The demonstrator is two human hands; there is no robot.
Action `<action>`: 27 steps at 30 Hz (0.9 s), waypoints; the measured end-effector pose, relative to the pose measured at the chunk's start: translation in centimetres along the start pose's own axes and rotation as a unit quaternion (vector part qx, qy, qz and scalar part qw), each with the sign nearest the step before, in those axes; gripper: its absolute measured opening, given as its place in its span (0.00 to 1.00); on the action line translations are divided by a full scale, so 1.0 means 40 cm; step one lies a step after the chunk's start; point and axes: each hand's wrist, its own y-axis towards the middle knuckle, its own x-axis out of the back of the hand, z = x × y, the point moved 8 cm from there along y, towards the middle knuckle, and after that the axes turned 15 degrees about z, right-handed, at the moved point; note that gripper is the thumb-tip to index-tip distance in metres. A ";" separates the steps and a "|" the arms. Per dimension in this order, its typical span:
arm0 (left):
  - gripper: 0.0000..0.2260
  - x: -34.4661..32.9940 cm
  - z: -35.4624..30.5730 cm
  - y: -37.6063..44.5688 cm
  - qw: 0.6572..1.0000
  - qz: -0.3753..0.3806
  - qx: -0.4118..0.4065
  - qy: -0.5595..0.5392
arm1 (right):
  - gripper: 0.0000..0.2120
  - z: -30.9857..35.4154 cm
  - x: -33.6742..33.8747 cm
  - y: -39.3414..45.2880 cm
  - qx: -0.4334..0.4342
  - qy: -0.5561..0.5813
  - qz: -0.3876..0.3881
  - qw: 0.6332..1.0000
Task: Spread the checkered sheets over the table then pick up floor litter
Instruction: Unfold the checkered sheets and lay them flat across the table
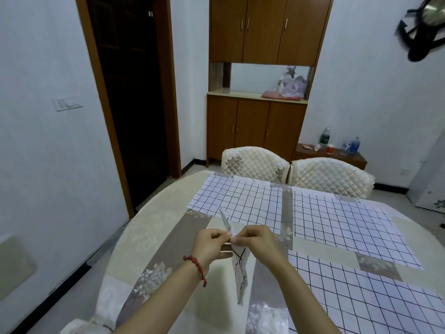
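Over the table's (154, 227) near-left part, both hands pinch a folded checkered sheet (239, 273) at its upper edge: left hand (212, 244) w/ red bracelet (196, 267), right hand (255, 241) opposite, fingertips nearly touching. It hangs edge-on, prob. still folded. Three checkered sheets lie flat: far-left (240, 201), far-right (346, 220), near-right (361, 297).

Checkered sheets (238, 203) look like thin matt paper, lightly creased. Table (149, 227) has a smooth, glossy plastic-looking cover, patterned beige and grey. Chair backs (255, 162) in quilted, shiny cream cloth. Cabinet (255, 126) of smooth brown wood, semi-gloss. Walls matt white.
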 end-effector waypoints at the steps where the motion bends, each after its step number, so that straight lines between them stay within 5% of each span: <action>1: 0.08 0.002 0.000 0.001 1.000 -0.001 -0.009 0.004 | 0.08 0.000 0.000 0.000 -0.002 0.011 -0.002 1.000; 7: 0.11 0.106 -0.007 -0.005 0.987 -0.078 -0.039 0.131 | 0.08 -0.014 0.062 -0.007 -0.005 -0.036 -0.110 0.993; 12: 0.07 0.207 -0.056 -0.032 0.889 -0.168 0.016 0.425 | 0.06 0.000 0.112 -0.018 0.018 -0.144 -0.141 0.979; 18: 0.24 0.006 -0.131 0.008 0.844 0.024 -0.129 0.520 | 0.02 0.076 0.046 0.010 0.090 -0.236 -0.052 0.966; 22: 0.07 -0.061 -0.169 0.021 0.871 0.088 -0.168 0.454 | 0.05 0.108 0.055 -0.008 0.123 -0.197 -0.062 0.971; 27: 0.18 0.013 -0.197 0.040 0.931 0.032 -0.162 0.325 | 0.06 0.019 0.134 -0.038 0.030 -0.143 -0.061 0.987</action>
